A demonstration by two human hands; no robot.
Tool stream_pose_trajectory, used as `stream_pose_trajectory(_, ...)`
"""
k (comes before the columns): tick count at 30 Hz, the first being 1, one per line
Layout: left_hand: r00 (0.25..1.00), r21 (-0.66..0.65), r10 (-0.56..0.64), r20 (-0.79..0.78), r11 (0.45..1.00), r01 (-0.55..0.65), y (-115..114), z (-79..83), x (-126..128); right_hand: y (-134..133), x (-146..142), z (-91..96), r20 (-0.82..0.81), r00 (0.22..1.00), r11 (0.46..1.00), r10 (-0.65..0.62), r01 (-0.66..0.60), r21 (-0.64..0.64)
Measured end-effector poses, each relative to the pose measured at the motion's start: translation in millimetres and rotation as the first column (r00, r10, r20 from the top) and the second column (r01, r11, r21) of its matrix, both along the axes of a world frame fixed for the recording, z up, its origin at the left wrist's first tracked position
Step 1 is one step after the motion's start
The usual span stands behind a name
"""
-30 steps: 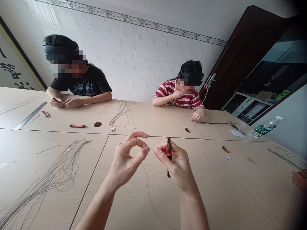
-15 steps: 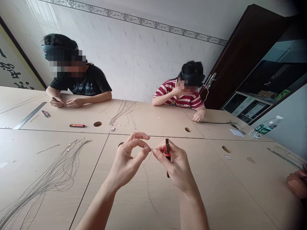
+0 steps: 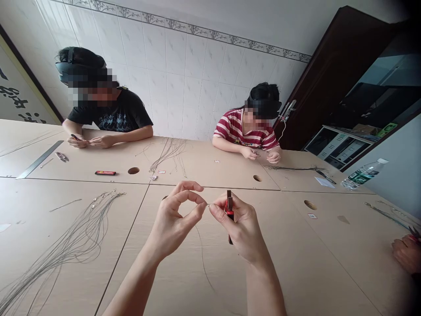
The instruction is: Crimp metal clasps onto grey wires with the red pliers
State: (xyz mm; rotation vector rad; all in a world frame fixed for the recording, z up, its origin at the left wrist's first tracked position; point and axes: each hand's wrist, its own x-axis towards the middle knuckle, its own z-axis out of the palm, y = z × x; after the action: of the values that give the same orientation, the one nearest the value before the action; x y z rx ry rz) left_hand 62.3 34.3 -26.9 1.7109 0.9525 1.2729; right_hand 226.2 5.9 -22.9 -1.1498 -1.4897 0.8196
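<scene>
Over the middle of the table, my left hand (image 3: pixel 179 215) pinches a thin cord (image 3: pixel 202 254) between thumb and forefinger, its other fingers curled loosely. The cord trails down over the tabletop below. My right hand (image 3: pixel 241 224) is closed around small pliers (image 3: pixel 230 215) with red-and-black handles, their dark jaws pointing up. Thumb and forefinger of that hand also pinch at the cord's end, almost touching my left fingertips. Whatever tiny piece lies between the fingertips is too small to make out.
A bundle of grey cords (image 3: pixel 82 232) with metal ends lies left. Beyond are a steel ruler (image 3: pixel 41 159), a red-and-black box (image 3: pixel 105 173), another cord bundle (image 3: pixel 167 156) and a water bottle (image 3: pixel 365 174). Two people sit opposite; another person's hand (image 3: pixel 407 252) shows at right.
The person in the striped shirt has lowered a hand from the face to the table. My hands have barely moved; the cord's small loop beneath my fingertips no longer shows.
</scene>
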Motion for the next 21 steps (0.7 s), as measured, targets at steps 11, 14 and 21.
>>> stream_pose_trajectory(11,0.999,0.006,-0.035,-0.001,0.999,0.035,1.6,-1.8,-1.1,-1.7,-2.4,4.4,-0.033,0.999,1.0,0.008,-0.008,-0.02)
stream_pose_trajectory(14,0.999,0.005,-0.04,0.01,0.999,0.04,2.1,-3.0,-1.4,-1.9,-2.4,4.9,-0.024,1.0,0.999,0.008,-0.009,-0.039)
stream_pose_trajectory(21,0.998,0.002,-0.061,0.023,0.998,0.061,3.0,-5.2,-2.8,-1.7,-1.0,4.8,0.008,1.0,0.996,0.022,-0.021,-0.088)
